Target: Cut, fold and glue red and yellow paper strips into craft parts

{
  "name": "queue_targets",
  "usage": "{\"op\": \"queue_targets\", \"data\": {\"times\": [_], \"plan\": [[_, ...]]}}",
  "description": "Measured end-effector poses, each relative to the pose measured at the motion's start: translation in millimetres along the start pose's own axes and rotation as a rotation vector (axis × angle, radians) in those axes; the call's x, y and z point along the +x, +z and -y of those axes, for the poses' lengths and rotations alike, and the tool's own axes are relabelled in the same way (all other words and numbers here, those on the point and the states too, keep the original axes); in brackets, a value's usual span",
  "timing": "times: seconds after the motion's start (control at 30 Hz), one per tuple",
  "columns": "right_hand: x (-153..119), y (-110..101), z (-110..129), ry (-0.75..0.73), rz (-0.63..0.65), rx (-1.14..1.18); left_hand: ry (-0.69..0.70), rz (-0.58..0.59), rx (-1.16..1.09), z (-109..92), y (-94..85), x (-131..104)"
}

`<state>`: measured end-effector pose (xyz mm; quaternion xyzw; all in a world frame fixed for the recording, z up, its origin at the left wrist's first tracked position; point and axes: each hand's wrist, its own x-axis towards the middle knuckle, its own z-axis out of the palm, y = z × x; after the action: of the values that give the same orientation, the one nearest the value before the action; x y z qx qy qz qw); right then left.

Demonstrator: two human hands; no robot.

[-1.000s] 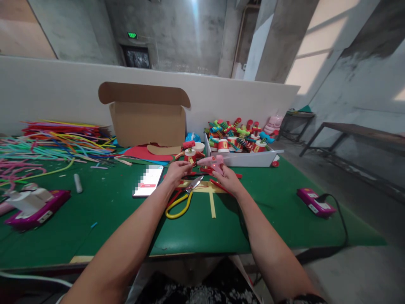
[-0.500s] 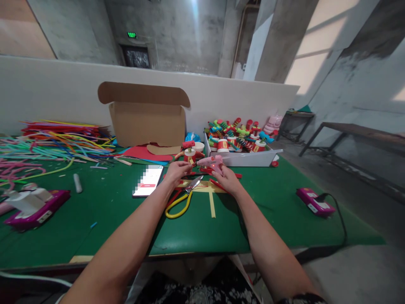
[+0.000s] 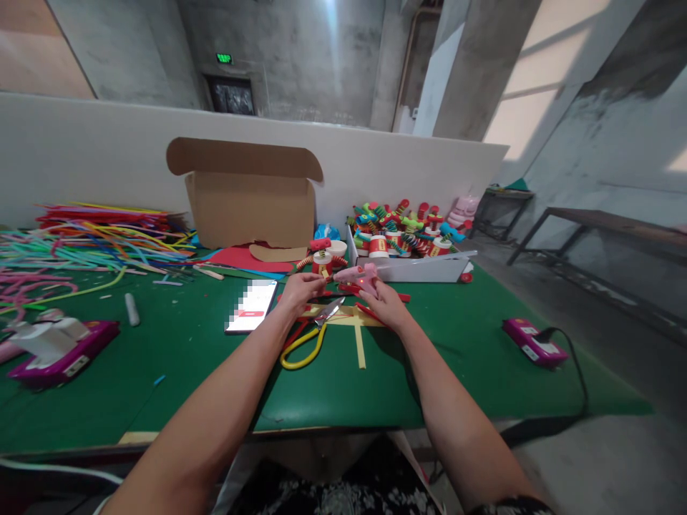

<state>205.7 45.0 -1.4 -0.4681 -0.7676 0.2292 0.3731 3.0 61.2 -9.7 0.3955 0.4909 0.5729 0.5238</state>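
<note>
My right hand (image 3: 387, 304) is wrapped round a pink glue gun (image 3: 369, 277), whose nozzle points left and shows a small red light. My left hand (image 3: 300, 292) is closed in a pinch just left of the nozzle. A small yellow patch shows at its fingertips; I cannot tell whether it is held or part of the figure behind. That figure (image 3: 320, 259), a red and white cup body with striped coiled arms, stands just beyond the fingers. Yellow-handled scissors (image 3: 303, 356) lie below the hands, over yellow strips (image 3: 361, 347) and red pieces.
A phone (image 3: 251, 309) lies left of my left hand. Behind stand an open cardboard box (image 3: 250, 207) and a white tray (image 3: 418, 270) of colourful figures. Pipe cleaners (image 3: 96, 239) pile at the left. Purple power strips (image 3: 89, 350) sit at both sides, the right one (image 3: 537, 343) with a black cord.
</note>
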Motion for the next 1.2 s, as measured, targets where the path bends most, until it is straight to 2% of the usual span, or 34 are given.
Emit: {"op": "queue_targets", "data": {"times": [0.97, 1.2], "plan": [[-0.6, -2.2, 2.5, -0.035, -0.020, -0.008, -0.017, 0.023, 0.007, 3.2, -2.3, 3.0], [-2.8, -2.3, 1.8, 0.029, -0.014, 0.085, -0.102, 0.063, -0.062, 1.2, -3.8, 3.8]]}}
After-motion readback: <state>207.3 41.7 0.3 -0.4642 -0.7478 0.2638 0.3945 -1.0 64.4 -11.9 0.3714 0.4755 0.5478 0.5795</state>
